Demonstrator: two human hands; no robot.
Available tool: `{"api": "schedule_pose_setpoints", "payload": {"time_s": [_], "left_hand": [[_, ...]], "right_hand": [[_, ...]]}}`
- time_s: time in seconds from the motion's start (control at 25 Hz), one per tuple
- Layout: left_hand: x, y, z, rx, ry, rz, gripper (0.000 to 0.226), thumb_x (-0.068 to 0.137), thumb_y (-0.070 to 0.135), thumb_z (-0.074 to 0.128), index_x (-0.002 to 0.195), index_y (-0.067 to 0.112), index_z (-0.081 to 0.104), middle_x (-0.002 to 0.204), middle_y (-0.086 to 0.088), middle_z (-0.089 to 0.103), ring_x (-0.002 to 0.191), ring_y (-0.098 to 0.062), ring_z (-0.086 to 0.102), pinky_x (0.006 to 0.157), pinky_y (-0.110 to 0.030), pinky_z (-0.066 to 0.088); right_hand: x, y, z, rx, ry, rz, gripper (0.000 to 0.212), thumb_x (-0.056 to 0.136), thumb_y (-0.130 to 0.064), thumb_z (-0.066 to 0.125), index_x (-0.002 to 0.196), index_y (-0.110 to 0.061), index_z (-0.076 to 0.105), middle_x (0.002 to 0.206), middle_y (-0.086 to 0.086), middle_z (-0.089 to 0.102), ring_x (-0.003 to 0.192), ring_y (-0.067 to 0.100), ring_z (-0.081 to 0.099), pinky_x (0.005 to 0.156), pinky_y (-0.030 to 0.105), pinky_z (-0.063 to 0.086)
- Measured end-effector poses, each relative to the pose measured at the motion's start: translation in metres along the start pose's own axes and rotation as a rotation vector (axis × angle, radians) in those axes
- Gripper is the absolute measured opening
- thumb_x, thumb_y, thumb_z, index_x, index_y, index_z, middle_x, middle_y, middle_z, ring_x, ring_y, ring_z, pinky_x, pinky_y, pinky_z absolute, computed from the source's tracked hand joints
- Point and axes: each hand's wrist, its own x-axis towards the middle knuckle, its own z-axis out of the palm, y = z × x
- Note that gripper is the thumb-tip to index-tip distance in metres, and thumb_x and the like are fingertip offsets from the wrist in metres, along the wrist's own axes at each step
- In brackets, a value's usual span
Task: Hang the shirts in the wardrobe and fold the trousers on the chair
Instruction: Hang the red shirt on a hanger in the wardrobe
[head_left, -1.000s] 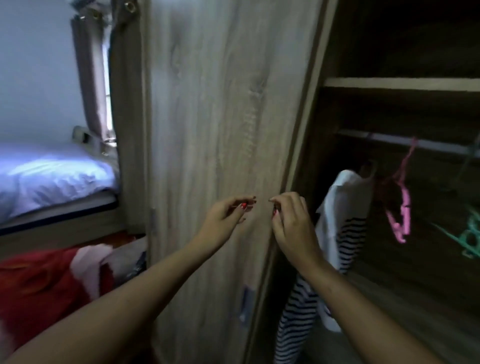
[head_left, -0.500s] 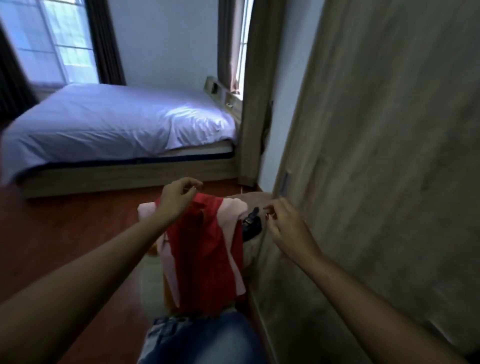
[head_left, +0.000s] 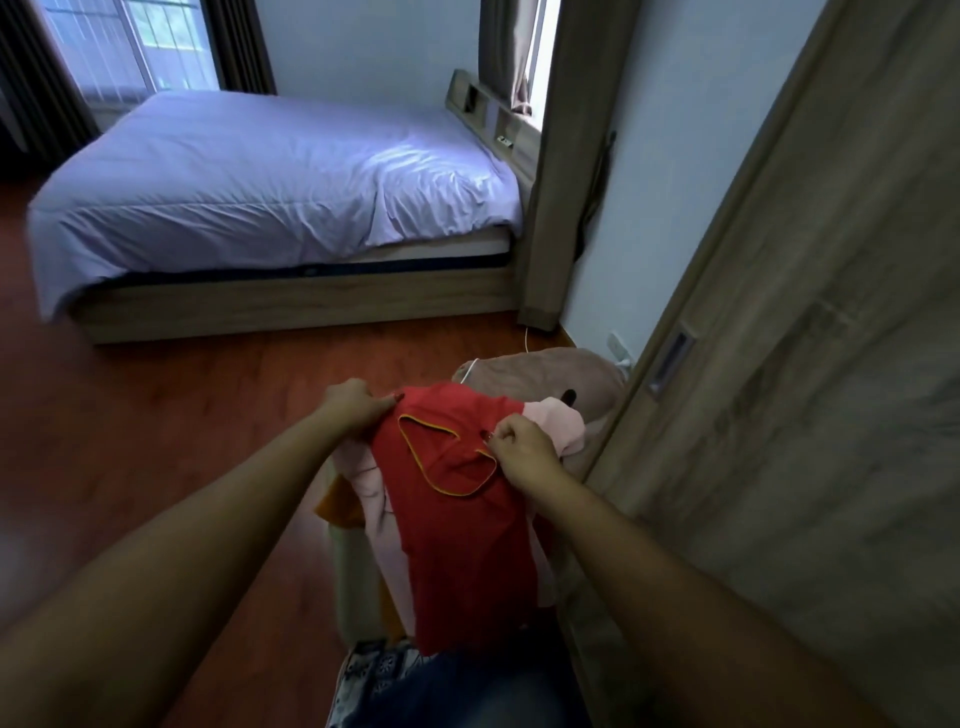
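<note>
View from the wardrobe side, looking down at the chair (head_left: 576, 366) and its heap of clothes. A second ago both hands were up at the edge of the wardrobe door (head_left: 810, 374), with a striped shirt already hanging inside. Since then the person has turned to the chair, the left hand reaching the pile first and the right following.

The left hand (head_left: 358, 402) now pinches one shoulder of the red shirt (head_left: 457, 525), fingers curled over the cloth. The right hand (head_left: 522, 449) pinches the other shoulder, just beside the yellow-piped collar. The shirt is stretched between the two grips, its body drooping over the pile.

A pink garment (head_left: 558, 421) lies directly beneath it and shows on both sides. An orange piece (head_left: 337, 506) peeks out lower left. Denim trousers (head_left: 462, 691) lie at the bottom edge of the view, unfolded as far as can be seen. The bed (head_left: 260, 171) stands well apart across the floor.

Reading — one shirt appears done and the second is in hand. The next move probably calls for lifting it clear of the pink layer, which may cling and drag, then fitting a hanger. No hanger is in view here, so the person will have to turn towards the wardrobe again.
</note>
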Motion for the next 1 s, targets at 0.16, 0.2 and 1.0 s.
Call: {"api": "schedule_pose_setpoints", "payload": {"time_s": [0.16,0.2,1.0], "left_hand": [[0.006,0.006,-0.004,-0.204,0.203,0.026,0.024,0.091,0.025,0.061,0.09,0.003,0.071,0.097,-0.022,0.07,0.093,-0.033,0.065,0.072,-0.034,0.047],[0.004,0.007,-0.004,-0.293,0.237,0.037,0.022,0.092,0.024,0.059,0.085,0.006,0.07,0.095,-0.023,0.069,0.088,-0.034,0.064,0.072,-0.037,0.049],[-0.429,0.171,0.053,-0.762,-1.028,1.019,0.024,0.075,0.03,0.077,0.076,0.019,0.056,0.064,0.0,0.043,0.051,-0.005,0.037,0.046,-0.019,0.028]], "right_hand": [[-0.007,-0.008,-0.023,0.422,0.129,-0.049,0.017,0.087,-0.011,0.055,0.071,-0.015,0.055,0.073,0.001,0.056,0.074,0.017,0.051,0.068,0.029,0.042],[-0.012,-0.012,-0.032,0.665,0.126,-0.01,0.013,0.087,-0.01,0.052,0.075,-0.014,0.057,0.077,0.005,0.057,0.078,0.021,0.053,0.069,0.03,0.044],[-0.333,0.082,-0.286,1.177,0.17,-0.062,0.02,0.083,-0.01,0.057,0.071,-0.011,0.072,0.062,0.006,0.071,0.055,0.014,0.067,0.058,0.023,0.057]]}}
